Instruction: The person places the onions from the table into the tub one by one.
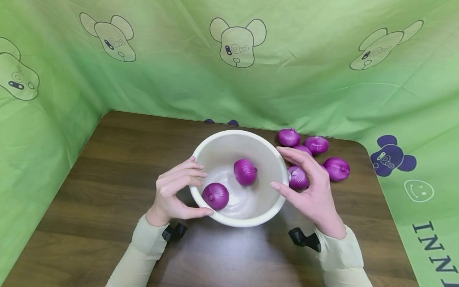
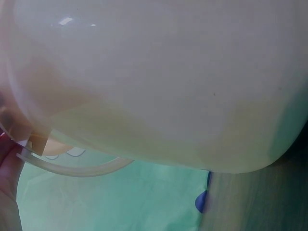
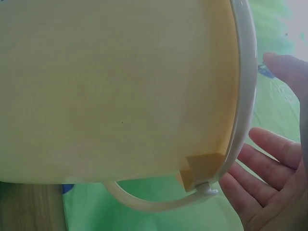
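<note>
A white bucket (image 1: 244, 221) stands mid-table, with two purple onions, one onion (image 1: 216, 196) by the left wall and another onion (image 1: 245, 172) further back. My left hand (image 1: 179, 191) grips the left rim, its fingertips over the edge and its thumb along the near rim. Only part of that hand (image 2: 8, 178) shows at the edge of the left wrist view. At the right rim is my right hand (image 1: 312, 187), fingers spread and relaxed. In the right wrist view its fingertips (image 3: 257, 137) are right at the rim, the thumb standing off. The bucket's handle (image 3: 149, 206) hangs at the far side.
Several more purple onions lie right of the bucket, among them an onion (image 1: 336, 169) furthest right and an onion (image 1: 289, 137) at the back. A brown wooden table (image 1: 107, 191) carries everything. Green printed cloth (image 1: 172, 79) hangs around its back and sides.
</note>
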Action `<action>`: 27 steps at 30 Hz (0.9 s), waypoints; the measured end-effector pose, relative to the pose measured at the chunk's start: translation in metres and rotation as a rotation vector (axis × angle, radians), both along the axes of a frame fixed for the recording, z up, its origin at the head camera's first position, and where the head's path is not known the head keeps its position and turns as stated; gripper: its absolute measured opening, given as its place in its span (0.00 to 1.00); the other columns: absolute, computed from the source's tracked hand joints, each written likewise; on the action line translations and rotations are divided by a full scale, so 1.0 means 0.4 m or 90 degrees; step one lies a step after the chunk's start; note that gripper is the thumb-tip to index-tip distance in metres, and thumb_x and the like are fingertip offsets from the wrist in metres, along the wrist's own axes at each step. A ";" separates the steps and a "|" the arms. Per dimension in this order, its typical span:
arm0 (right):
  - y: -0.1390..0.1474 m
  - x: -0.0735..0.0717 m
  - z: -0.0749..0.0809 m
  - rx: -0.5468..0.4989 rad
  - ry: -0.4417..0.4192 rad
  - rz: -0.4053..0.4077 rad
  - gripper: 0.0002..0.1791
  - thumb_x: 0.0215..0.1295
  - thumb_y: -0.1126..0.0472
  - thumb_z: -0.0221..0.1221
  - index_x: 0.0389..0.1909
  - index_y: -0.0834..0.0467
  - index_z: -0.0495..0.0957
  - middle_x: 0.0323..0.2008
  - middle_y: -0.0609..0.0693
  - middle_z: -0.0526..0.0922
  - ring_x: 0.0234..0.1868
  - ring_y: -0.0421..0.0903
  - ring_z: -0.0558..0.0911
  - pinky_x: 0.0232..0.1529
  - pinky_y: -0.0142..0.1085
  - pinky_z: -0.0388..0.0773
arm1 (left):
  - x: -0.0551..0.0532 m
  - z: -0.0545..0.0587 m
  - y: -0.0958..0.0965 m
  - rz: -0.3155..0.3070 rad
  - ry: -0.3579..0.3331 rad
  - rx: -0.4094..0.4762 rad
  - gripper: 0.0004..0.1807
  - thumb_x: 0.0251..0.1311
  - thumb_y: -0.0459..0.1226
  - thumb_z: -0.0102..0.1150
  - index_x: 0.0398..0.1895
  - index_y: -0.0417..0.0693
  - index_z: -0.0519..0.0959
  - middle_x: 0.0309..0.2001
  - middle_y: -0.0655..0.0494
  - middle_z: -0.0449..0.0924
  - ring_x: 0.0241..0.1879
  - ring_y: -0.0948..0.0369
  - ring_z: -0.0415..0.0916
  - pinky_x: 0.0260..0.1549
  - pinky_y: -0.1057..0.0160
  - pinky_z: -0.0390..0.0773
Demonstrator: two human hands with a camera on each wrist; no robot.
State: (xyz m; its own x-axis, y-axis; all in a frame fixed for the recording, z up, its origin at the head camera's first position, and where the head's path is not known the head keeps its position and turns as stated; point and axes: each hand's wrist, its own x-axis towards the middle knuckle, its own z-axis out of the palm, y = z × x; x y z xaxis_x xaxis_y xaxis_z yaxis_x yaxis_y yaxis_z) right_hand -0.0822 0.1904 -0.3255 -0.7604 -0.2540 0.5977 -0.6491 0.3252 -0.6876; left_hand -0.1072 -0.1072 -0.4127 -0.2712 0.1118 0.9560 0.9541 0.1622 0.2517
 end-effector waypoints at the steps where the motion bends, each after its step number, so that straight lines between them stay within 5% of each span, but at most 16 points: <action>1: 0.000 0.000 -0.001 -0.005 0.001 -0.001 0.34 0.45 0.73 0.74 0.57 0.75 0.76 0.55 0.70 0.80 0.56 0.52 0.81 0.62 0.38 0.77 | 0.000 0.000 0.000 0.000 0.000 0.000 0.27 0.46 0.53 0.79 0.23 0.37 0.81 0.30 0.44 0.85 0.32 0.45 0.83 0.54 0.42 0.81; 20: 0.020 0.010 -0.023 -0.025 -0.030 -0.063 0.33 0.49 0.79 0.70 0.60 0.75 0.74 0.58 0.70 0.77 0.61 0.50 0.78 0.65 0.38 0.74 | -0.003 -0.008 -0.003 -0.001 0.006 -0.003 0.27 0.46 0.53 0.79 0.23 0.37 0.82 0.30 0.44 0.85 0.34 0.46 0.84 0.54 0.41 0.81; 27: 0.029 0.016 -0.041 -0.015 -0.050 -0.123 0.31 0.51 0.81 0.67 0.60 0.73 0.76 0.57 0.68 0.78 0.61 0.47 0.77 0.63 0.33 0.74 | -0.004 -0.009 -0.003 -0.001 0.009 -0.002 0.27 0.46 0.53 0.79 0.24 0.37 0.82 0.30 0.44 0.85 0.34 0.46 0.84 0.54 0.41 0.81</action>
State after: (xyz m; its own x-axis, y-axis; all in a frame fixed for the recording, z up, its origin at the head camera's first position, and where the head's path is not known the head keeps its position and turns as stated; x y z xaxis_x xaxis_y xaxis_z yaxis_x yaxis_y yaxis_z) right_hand -0.0760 0.2021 -0.3418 -0.8383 -0.0853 0.5385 -0.5200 0.4219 -0.7427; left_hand -0.1088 -0.1082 -0.4165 -0.2578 0.1160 0.9592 0.9578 0.1609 0.2380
